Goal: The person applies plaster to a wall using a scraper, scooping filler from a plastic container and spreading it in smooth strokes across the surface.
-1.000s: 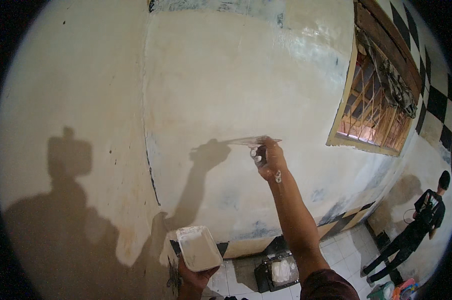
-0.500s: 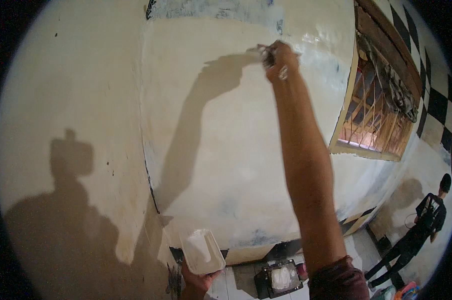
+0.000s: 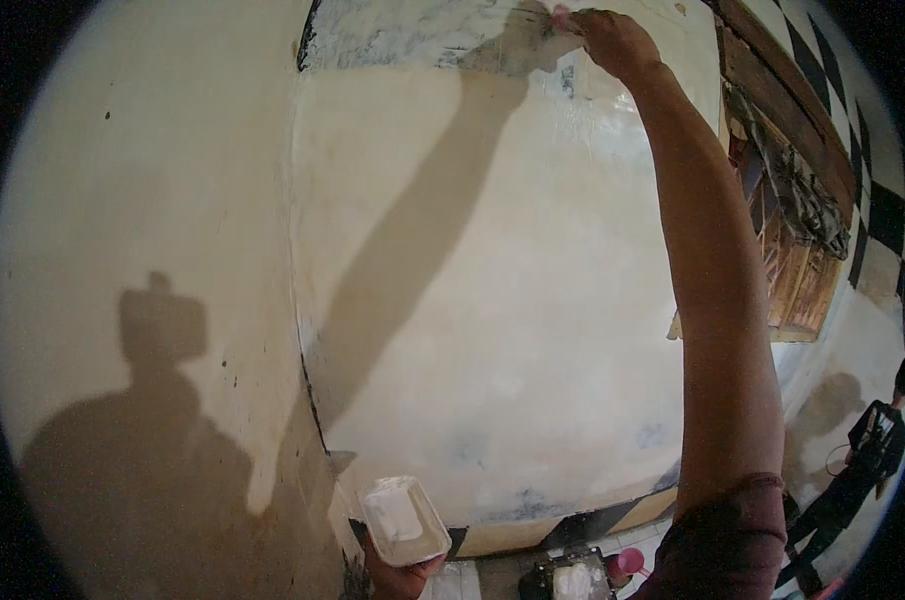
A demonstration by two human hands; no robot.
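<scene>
High up, my right hand [image 3: 618,45] is closed round a flat scraper [image 3: 563,20] at the patchy grey upper band of the wall [image 3: 483,250]; only a small pinkish part of the tool shows past my fingers. At the bottom, my left hand [image 3: 398,572] grips a pale plastic tray [image 3: 403,515] with white paste in it, held low near the wall corner. My arm's long shadow crosses the cream wall.
A barred window [image 3: 798,280] with draped grey cloth is at right. A person in dark clothes [image 3: 863,450] stands beyond my arm by the side wall. Below are a dark box [image 3: 543,575] with white material, a pink dipper [image 3: 631,560] and white floor tiles [image 3: 453,580].
My right hand has risen from mid-wall to the top band and moved right. My left hand and tray sit slightly lower in view. The window shows lower too.
</scene>
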